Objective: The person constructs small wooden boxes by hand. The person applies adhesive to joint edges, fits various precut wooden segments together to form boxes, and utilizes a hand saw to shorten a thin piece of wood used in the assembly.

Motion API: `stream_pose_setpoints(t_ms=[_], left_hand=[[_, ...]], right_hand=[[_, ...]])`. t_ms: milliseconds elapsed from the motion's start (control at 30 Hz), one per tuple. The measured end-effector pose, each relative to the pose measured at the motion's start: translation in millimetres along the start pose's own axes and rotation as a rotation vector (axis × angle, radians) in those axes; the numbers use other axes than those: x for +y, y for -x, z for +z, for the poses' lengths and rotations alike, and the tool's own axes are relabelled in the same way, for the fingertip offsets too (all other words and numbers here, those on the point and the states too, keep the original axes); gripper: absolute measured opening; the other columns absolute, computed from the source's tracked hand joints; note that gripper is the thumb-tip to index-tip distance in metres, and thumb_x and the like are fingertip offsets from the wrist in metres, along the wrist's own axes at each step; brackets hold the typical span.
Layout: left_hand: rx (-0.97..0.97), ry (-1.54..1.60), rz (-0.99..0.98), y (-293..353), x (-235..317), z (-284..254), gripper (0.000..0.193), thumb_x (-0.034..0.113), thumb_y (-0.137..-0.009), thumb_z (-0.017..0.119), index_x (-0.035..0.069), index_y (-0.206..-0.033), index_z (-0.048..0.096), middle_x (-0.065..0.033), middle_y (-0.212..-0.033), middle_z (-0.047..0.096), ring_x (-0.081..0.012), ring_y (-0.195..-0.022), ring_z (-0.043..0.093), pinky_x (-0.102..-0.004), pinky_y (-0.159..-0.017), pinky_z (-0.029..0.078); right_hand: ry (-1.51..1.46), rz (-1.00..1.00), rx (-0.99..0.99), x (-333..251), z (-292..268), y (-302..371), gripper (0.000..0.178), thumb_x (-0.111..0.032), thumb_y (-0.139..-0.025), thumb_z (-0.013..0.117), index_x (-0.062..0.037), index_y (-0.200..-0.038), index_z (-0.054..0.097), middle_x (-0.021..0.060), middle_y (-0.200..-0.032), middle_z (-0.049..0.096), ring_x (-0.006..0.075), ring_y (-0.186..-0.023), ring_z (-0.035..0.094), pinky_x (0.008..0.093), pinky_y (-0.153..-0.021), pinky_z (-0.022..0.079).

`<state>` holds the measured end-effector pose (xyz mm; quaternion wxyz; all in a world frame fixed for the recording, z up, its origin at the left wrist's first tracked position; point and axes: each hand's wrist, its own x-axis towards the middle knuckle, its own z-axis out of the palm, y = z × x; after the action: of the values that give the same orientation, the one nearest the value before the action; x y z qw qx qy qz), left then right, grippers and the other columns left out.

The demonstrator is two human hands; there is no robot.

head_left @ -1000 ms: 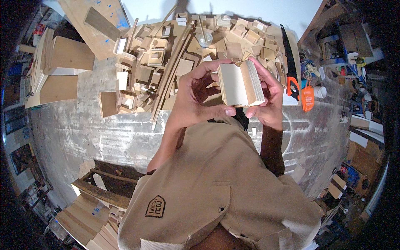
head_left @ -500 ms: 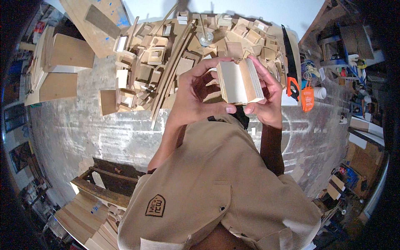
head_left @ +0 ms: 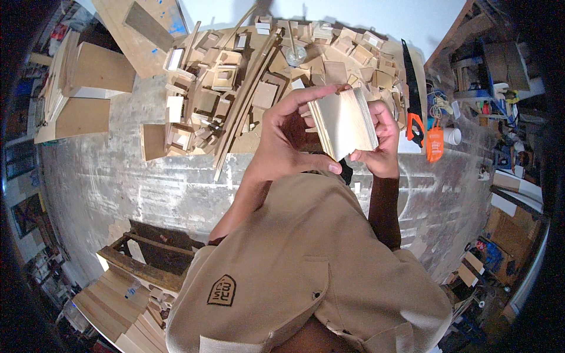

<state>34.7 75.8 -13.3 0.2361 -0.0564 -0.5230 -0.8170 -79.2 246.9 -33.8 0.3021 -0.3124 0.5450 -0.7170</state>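
Concrete floor (head_left: 118,182) is running under everything; the scrap wood pile (head_left: 235,88) is lying left of and behind the plywood block (head_left: 344,120), with the handsaw (head_left: 412,94) right of it. Block's underside is hidden. Left hand (head_left: 288,141) and right hand (head_left: 379,147) are both gripping the block, held between them at chest height.

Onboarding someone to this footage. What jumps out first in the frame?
Centre frame, both hands hold up a pale plywood piece, the left hand gripping its near edge and the right hand behind it. Beyond them on the concrete floor lies a big pile of small wooden offcuts. To the right lies a handsaw with an orange handle.
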Motion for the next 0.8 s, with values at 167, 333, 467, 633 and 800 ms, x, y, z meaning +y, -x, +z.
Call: stream_pose_setpoints(t_ms=[167, 333, 467, 633, 800], left_hand=[[0.012, 0.052, -0.017, 4, -7, -2, 0.100, -0.005, -0.049, 0.092, -0.001, -0.138, 0.045, -0.0123, -0.133, 0.056, -0.0211, -0.119, 0.057, -0.0380, -0.099, 0.052], [-0.020, 0.057, -0.088, 4, 5, -8, 0.104, -0.005, -0.049, 0.092, 0.000, -0.141, 0.042, -0.0110, -0.133, 0.056, -0.0201, -0.118, 0.057, -0.0374, -0.096, 0.053], [-0.027, 0.089, -0.113, 8, 3, -10, 0.106, -0.005, -0.049, 0.092, 0.000, -0.142, 0.041, -0.0099, -0.133, 0.056, -0.0192, -0.117, 0.058, -0.0371, -0.096, 0.053], [-0.044, 0.089, -0.088, 7, 4, -11, 0.106, -0.006, -0.049, 0.092, 0.000, -0.142, 0.040, -0.0096, -0.134, 0.056, -0.0188, -0.117, 0.058, -0.0370, -0.096, 0.053], [-0.035, 0.126, -0.093, 9, 5, -10, 0.105, -0.008, -0.051, 0.090, 0.000, -0.143, 0.040, -0.0102, -0.134, 0.055, -0.0197, -0.118, 0.057, -0.0377, -0.097, 0.053]], right_hand=[[0.070, -0.058, 0.016, 2, 0, 1, 0.072, -0.014, -0.056, 0.094, -0.0024, -0.114, 0.052, 0.0055, -0.109, 0.063, 0.0152, -0.105, 0.061, 0.0304, -0.089, 0.049], [-0.100, -0.075, -0.045, -6, 0, 4, 0.070, -0.007, -0.058, 0.092, 0.0022, -0.118, 0.057, 0.0106, -0.119, 0.062, 0.0201, -0.109, 0.061, 0.0366, -0.092, 0.052], [-0.034, -0.132, -0.057, 5, -7, 8, 0.067, -0.001, -0.061, 0.089, 0.0037, -0.120, 0.057, 0.0144, -0.124, 0.061, 0.0217, -0.111, 0.061, 0.0377, -0.092, 0.053], [-0.120, -0.185, -0.013, 7, 6, 8, 0.068, 0.003, -0.062, 0.087, 0.0044, -0.121, 0.055, 0.0153, -0.123, 0.062, 0.0229, -0.113, 0.061, 0.0390, -0.094, 0.053], [-0.101, -0.130, -0.003, 11, 6, 11, 0.066, 0.004, -0.065, 0.085, 0.0045, -0.123, 0.054, 0.0157, -0.123, 0.062, 0.0232, -0.114, 0.061, 0.0388, -0.095, 0.052]])
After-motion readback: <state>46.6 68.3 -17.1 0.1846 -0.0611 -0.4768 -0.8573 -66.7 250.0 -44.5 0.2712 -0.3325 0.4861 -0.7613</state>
